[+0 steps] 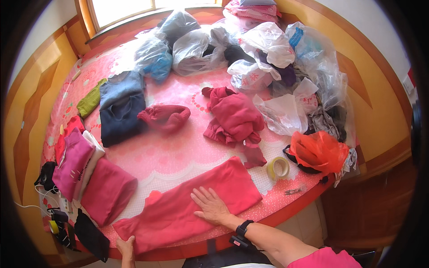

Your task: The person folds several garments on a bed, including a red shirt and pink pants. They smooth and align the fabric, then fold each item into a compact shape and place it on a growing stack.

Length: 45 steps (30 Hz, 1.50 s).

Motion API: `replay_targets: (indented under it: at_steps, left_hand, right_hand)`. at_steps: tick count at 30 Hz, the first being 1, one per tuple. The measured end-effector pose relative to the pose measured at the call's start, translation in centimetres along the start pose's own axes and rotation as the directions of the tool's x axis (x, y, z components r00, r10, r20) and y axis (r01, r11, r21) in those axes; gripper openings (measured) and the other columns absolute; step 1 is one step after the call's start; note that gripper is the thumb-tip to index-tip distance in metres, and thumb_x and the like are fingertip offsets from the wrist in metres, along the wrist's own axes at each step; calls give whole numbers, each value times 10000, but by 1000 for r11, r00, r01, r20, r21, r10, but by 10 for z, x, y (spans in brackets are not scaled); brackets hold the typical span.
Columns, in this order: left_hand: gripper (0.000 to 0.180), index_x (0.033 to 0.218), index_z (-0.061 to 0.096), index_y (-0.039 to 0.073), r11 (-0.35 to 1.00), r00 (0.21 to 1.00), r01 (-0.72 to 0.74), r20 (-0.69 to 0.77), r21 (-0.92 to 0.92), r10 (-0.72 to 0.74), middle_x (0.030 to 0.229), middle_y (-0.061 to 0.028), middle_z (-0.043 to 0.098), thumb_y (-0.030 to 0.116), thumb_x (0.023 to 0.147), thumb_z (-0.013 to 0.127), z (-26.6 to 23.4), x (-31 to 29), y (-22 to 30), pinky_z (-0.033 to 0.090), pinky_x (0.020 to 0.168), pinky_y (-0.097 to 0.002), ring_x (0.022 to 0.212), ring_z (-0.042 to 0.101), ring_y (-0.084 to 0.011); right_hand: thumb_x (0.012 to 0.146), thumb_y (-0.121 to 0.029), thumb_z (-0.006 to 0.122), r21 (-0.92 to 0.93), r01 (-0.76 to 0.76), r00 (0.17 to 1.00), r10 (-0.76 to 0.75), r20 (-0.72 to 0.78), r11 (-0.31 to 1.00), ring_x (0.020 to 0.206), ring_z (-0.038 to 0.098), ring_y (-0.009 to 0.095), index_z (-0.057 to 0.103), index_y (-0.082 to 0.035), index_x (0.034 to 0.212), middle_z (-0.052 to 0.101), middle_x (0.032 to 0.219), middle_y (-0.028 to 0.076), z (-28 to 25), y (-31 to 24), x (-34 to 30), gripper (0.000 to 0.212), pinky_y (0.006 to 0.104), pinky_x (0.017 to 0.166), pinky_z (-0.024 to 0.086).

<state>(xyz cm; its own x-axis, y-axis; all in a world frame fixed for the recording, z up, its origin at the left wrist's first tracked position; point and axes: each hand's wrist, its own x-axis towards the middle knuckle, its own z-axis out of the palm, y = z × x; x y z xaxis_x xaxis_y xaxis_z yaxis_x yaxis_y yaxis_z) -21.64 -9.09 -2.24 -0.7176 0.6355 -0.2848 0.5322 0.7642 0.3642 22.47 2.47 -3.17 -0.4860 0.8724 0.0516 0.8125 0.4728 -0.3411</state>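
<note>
A pair of red trousers (178, 219), folded lengthwise by its look, lies slantwise along the near side of the bed. Its wide end is at the right and its narrow end at the left. My right hand (210, 205) rests flat on the cloth near the middle, fingers spread. At the lower left corner, my left hand (127, 246) grips the edge of the narrow end, fingers partly hidden. Beyond the wide end sits a crumpled dark red garment (230, 114). A folded dark pink garment (108, 192) lies left of the trousers.
Folded purple clothing (76, 165), navy tops (120, 120) and a knitted red item (165, 118) lie at left and centre. Plastic bags (196, 49) line the back. A tape roll (278, 169) and red bag (319, 152) are at right; a black cloth (91, 234) is near left.
</note>
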Motion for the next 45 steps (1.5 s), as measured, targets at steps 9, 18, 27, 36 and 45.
replay_targets:
  at_steps: [9, 18, 27, 36, 45]
  left_hand:
    - [430, 1205, 612, -7, 693, 934, 120, 317, -711, 163, 1073, -92, 694, 61, 790, 700, -72, -62, 114, 574, 883, -365, 941, 691, -243]
    - [420, 1290, 546, 2, 576, 482, 244, 613, -780, 626, 1113, -104, 680, 77, 911, 712, -18, -199, 331, 596, 847, -346, 951, 691, -191]
    - [368, 1237, 634, -11, 733, 704, -172, 439, -658, 559, 1188, -144, 670, 177, 941, 747, 93, -172, 267, 538, 890, -339, 1052, 641, -184]
    - [604, 1129, 599, -3, 799, 799, 233, 578, -554, 169, 949, -84, 630, 546, 917, 734, 127, -141, 217, 479, 647, -366, 808, 554, -137]
    - [546, 1255, 627, -60, 673, 847, 55, 392, -737, 360, 1161, -167, 714, 292, 884, 820, 131, -160, 197, 537, 914, -358, 1047, 680, -236]
  right_hand:
    - [1028, -438, 530, 256, 26, 998, -41, 54, 966, 1533, 297, 339, 389, -75, 1569, 320, 1657, 166, 6, -1, -28, 666, 478, 1254, 230]
    - [1086, -310, 516, 939, -283, 777, 620, 105, 195, 1197, 647, 252, 557, 14, 1407, 651, 1317, 175, -45, 45, -103, 458, 356, 1021, 518]
    - [1056, -254, 567, 934, -356, 433, 883, 184, -21, 1019, 696, 198, 569, 25, 1354, 704, 1170, 132, -63, 106, -187, 409, 335, 885, 571]
    - [930, -427, 692, 485, -590, 659, 732, -172, 646, 1199, 587, 402, 494, 7, 1413, 602, 1309, 237, -79, 107, -122, 679, 481, 1031, 468]
    - [905, -365, 723, 473, -589, 699, 707, -109, 655, 1057, 629, 441, 582, -39, 1221, 641, 1131, 223, -61, 120, -102, 476, 513, 887, 510]
